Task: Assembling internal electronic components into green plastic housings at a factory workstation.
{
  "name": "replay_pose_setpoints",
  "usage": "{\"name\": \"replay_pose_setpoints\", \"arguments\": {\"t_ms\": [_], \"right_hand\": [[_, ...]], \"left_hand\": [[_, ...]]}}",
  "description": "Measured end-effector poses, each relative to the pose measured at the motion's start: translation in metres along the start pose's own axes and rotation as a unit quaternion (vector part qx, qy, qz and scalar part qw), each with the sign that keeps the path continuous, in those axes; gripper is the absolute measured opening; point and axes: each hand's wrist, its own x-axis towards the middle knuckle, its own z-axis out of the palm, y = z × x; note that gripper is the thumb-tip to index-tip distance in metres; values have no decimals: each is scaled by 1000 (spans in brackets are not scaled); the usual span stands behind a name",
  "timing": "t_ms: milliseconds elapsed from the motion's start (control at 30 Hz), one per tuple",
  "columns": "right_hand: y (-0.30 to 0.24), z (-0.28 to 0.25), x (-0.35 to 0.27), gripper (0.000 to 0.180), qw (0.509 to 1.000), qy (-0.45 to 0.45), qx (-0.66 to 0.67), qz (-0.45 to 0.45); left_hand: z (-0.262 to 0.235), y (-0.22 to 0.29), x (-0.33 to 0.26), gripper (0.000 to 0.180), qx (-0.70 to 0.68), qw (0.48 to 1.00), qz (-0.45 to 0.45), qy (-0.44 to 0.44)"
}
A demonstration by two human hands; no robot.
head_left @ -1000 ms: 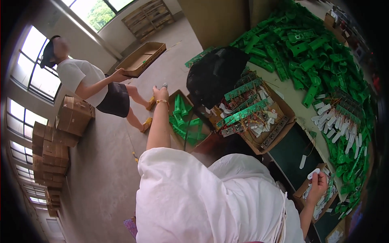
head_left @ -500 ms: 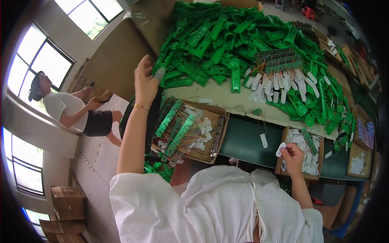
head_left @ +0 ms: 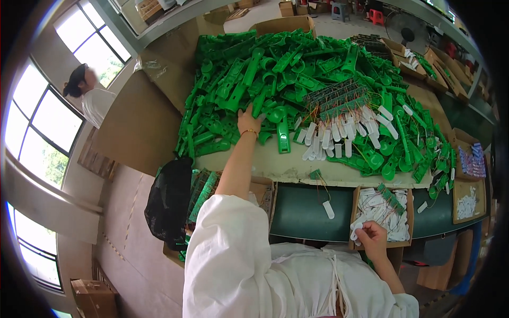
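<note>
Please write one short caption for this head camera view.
Left hand reaches into a pile of green plastic parts; right hand holds a small white piece.

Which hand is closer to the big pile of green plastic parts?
Left. The left hand rests on the green pile; the right hand is far below it, holding a small white piece.

Glossy, smooth green plastic shells (head_left: pixel 275 74) are heaped on a board of matt brown cardboard (head_left: pixel 297 169). The left hand (head_left: pixel 248 121), wearing a thin shiny bracelet, touches the heap at its 7 o'clock side. Small smooth white plastic tabs (head_left: pixel 339 135) lie at the heap's 5 o'clock. The right hand (head_left: pixel 371 238) pinches one such white piece (head_left: pixel 356 229) over a plain cardboard box (head_left: pixel 384 212). The sleeves (head_left: pixel 228 254) are soft, creased white cloth. A black mesh bag (head_left: pixel 169 201) looks matt.
</note>
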Motion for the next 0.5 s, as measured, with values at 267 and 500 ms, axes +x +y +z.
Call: {"name": "replay_pose_setpoints", "arguments": {"t_ms": [267, 500], "right_hand": [[-13, 7, 21, 6, 999, 4, 5, -33], [-46, 17, 45, 8, 975, 8, -126, -183]], "left_hand": [[-55, 21, -78, 36, -82, 977, 178, 77], [-120, 63, -138, 48, -174, 886, 395, 171]]}}
